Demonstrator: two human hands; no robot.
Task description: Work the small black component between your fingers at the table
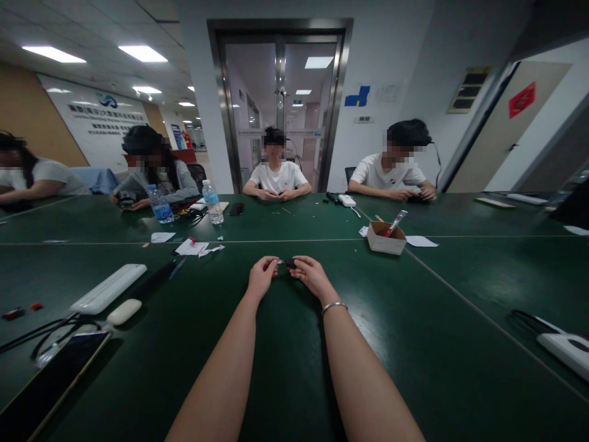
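Note:
Over the green table (pixel 285 344), my two hands are close together, fingertips facing each other. My left hand (pixel 262 274) pinches a small silver metal piece (pixel 280 262), whose end points right. Between the fingers of my right hand (pixel 313 274) is a small black piece (pixel 291 263), its end pointing left. A narrow gap separates the two pieces. They are too small to name surely. A metal bracelet (pixel 334 306) circles my right wrist.
A small box (pixel 386 244) with a red-and-silver tool stands right of my hands. Paper scraps (pixel 192 247) and two water bottles (pixel 213 202) are at the left. A phone (pixel 55 387) and white power bank-like block (pixel 109 288) lie nearer. Several people sit opposite.

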